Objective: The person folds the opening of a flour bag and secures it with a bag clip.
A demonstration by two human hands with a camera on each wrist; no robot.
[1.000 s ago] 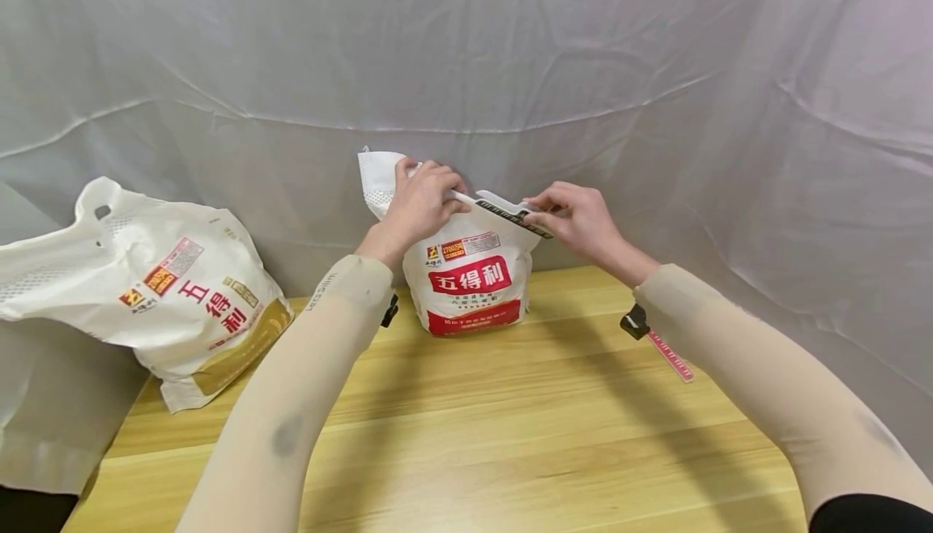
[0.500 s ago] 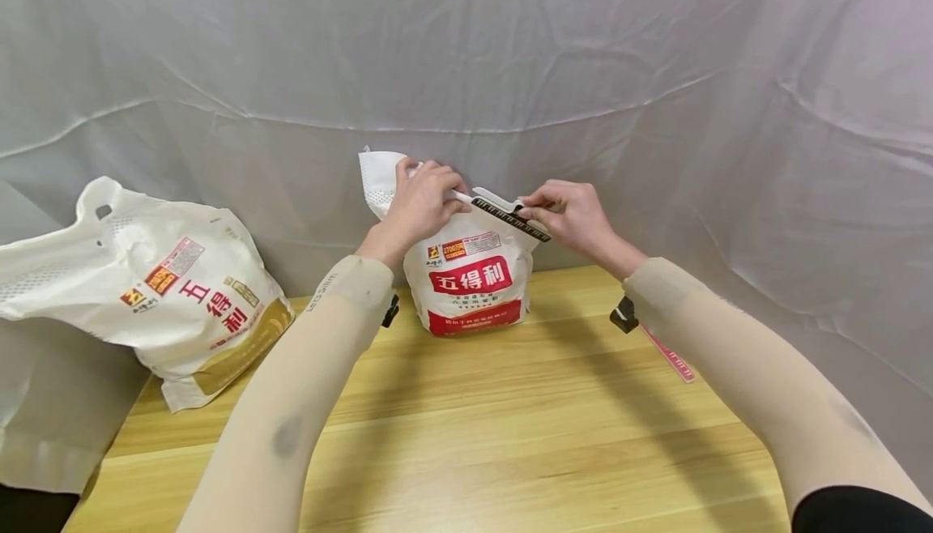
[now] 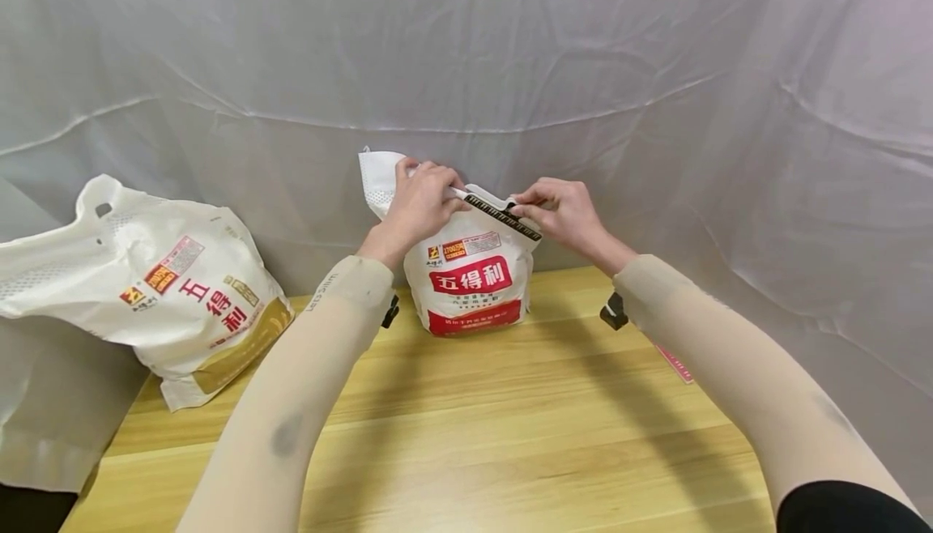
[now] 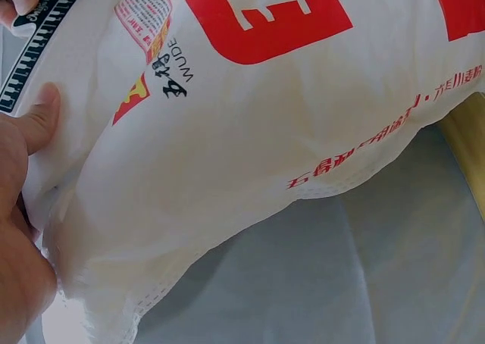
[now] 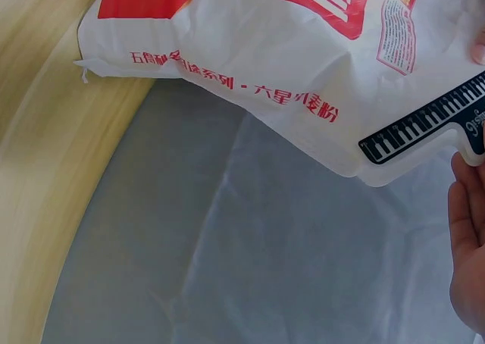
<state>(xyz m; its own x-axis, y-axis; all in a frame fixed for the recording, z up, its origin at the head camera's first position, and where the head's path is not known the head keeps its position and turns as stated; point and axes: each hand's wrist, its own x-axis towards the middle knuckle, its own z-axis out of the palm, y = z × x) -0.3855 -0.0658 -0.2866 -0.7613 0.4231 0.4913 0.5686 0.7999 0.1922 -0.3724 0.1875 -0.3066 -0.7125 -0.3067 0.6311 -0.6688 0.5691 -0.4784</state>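
A white flour bag with red labels (image 3: 470, 278) stands upright at the table's back, its top folded over and slanting. My left hand (image 3: 419, 209) grips the top left of the bag, thumb in front. A black-and-white bag clip with a piano-key pattern (image 3: 503, 219) lies along the folded top edge. My right hand (image 3: 557, 209) pinches the clip by its grip tab. In the left wrist view, the left thumb (image 4: 44, 120) presses on the bag close to the clip's end. The right wrist view shows the clip (image 5: 424, 124) across the bag's corner.
A second white flour bag with a gold base (image 3: 204, 290) leans at the left of the wooden table (image 3: 525, 428). A pink patterned strip (image 3: 676, 364) lies partly hidden behind the right forearm. A grey cloth (image 3: 466, 47) hangs behind.
My right hand has shifted left and slightly up with the clip, which slides along the bag's folded edge toward the left hand. The left hand and both bags stay put.
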